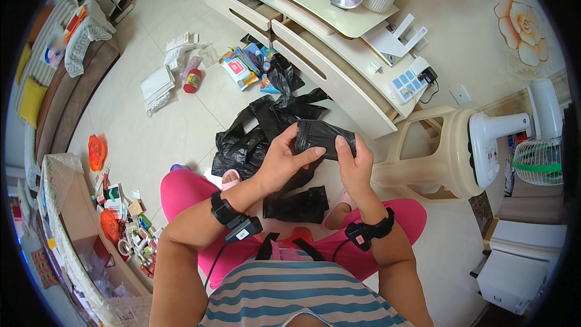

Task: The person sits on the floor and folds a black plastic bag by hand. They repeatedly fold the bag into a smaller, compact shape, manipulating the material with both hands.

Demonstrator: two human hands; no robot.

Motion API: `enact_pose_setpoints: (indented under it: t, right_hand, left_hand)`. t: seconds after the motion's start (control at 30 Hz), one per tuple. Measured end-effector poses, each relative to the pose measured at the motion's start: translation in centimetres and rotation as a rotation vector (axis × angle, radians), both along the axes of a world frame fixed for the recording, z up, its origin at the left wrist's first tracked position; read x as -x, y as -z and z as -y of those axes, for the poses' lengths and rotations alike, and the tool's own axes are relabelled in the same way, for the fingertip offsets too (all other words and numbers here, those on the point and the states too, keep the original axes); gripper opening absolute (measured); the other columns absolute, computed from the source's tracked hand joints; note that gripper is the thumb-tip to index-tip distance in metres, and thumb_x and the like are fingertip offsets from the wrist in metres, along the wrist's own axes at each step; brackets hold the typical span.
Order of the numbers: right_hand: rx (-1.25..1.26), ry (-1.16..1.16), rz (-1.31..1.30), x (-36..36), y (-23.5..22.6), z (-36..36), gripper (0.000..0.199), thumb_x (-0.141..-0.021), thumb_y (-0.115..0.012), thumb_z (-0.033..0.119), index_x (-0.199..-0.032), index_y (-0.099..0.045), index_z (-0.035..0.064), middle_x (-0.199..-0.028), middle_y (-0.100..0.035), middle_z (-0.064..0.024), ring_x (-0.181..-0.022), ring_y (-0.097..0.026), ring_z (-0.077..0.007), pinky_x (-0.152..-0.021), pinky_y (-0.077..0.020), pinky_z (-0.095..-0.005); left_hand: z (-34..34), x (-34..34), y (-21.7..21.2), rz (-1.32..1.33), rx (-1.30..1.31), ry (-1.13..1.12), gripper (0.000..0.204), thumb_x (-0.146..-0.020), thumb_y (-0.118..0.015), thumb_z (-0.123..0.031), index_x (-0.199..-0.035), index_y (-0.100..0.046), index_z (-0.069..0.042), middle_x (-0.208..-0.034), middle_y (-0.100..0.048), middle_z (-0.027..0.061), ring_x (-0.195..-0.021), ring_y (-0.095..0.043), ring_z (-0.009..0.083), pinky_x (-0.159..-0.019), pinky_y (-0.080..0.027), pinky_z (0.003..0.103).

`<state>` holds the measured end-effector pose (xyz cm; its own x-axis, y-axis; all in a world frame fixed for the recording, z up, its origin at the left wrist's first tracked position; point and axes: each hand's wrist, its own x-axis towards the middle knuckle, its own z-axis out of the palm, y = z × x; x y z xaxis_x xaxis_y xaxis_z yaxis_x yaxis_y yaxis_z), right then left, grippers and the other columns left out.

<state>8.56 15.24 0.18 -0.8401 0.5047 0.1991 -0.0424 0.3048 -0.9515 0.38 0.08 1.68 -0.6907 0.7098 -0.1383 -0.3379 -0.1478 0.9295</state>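
Observation:
Between my two hands is a black plastic bag [319, 133], folded into a compact bundle. My left hand [287, 154] grips its left end, thumb lying across the front. At the other end my right hand [356, 160] pinches it between thumb and fingers. Several loose black plastic bags [239, 150] lie crumpled on the floor just beyond, partly under my left hand. A second folded black bag [296, 206] rests flat on the floor between my feet, below my hands.
Ahead stands a cabinet with open drawers [339, 72]. Wet wipes [239, 71], a red roll [192, 81] and white packets [157, 88] lie on the floor. To the right is a beige plastic stool [423, 160] beside a fan [535, 160]. Small items [142, 233] clutter the left.

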Motion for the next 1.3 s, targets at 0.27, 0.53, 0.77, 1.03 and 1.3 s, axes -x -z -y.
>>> enact_pose_setpoints:
  t: [0.27, 0.53, 0.77, 1.03, 1.3]
  right_hand:
    - [-0.096, 0.039, -0.196, -0.3, -1.0, -0.5, 0.027, -0.092, -0.059, 0.014, -0.073, -0.047, -0.0010, -0.060, -0.050, -0.0040, -0.056, -0.041, -0.0074, -0.049, -0.0382, -0.0260]
    - [-0.144, -0.009, -0.127, -0.2, -0.5, -0.7, 0.030, -0.090, -0.062, 0.015, -0.070, -0.046, -0.0001, -0.054, -0.042, -0.0048, -0.050, -0.037, -0.0096, -0.045, -0.0336, -0.0279]
    - [-0.268, -0.034, -0.206, -0.8, -1.2, -0.9, 0.024, -0.088, -0.062, 0.011, -0.072, -0.049, -0.0011, -0.056, -0.047, -0.0096, -0.047, -0.043, -0.0170, -0.046, -0.0355, -0.0298]
    - [-0.185, -0.059, -0.180, -0.5, -1.0, -0.8, 0.022, -0.090, -0.060, 0.012, -0.076, -0.052, -0.0020, -0.059, -0.051, -0.0076, -0.052, -0.047, -0.0128, -0.048, -0.0389, -0.0281]
    - [0.199, -0.090, 0.025, -0.1, -1.4, -0.5, 0.026, -0.097, -0.049, 0.021, -0.079, -0.053, 0.0025, -0.061, -0.048, 0.0019, -0.054, -0.041, -0.0026, -0.046, -0.0325, -0.0195]
  left_hand:
    - [-0.6, -0.9, -0.4, -0.117, -0.189, -0.132, 0.035, -0.085, -0.069, -0.007, -0.117, -0.056, -0.004, -0.096, -0.060, 0.0000, -0.077, -0.055, 0.0051, -0.061, -0.047, 0.020]
    - [0.0, 0.3, 0.4, -0.167, -0.146, -0.143, 0.010, -0.092, -0.059, -0.010, -0.092, -0.065, -0.001, -0.101, -0.056, 0.0012, -0.090, -0.054, 0.0084, -0.078, -0.045, 0.023]
    - [0.7, 0.4, 0.2, -0.184, -0.252, -0.016, 0.020, -0.089, -0.063, -0.009, -0.107, -0.060, -0.002, -0.112, -0.056, 0.0045, -0.099, -0.054, 0.0093, -0.086, -0.044, 0.025]
    - [0.3, 0.1, -0.7, -0.009, -0.030, 0.139, 0.018, -0.094, -0.058, -0.015, -0.106, -0.057, -0.002, -0.075, -0.065, 0.0053, -0.064, -0.061, 0.0101, -0.053, -0.047, 0.021]
    - [0.1, -0.1, 0.0, -0.111, -0.004, 0.007, 0.013, -0.094, -0.058, -0.014, -0.098, -0.061, -0.002, -0.073, -0.064, 0.0023, -0.059, -0.053, 0.0052, -0.054, -0.043, 0.019]
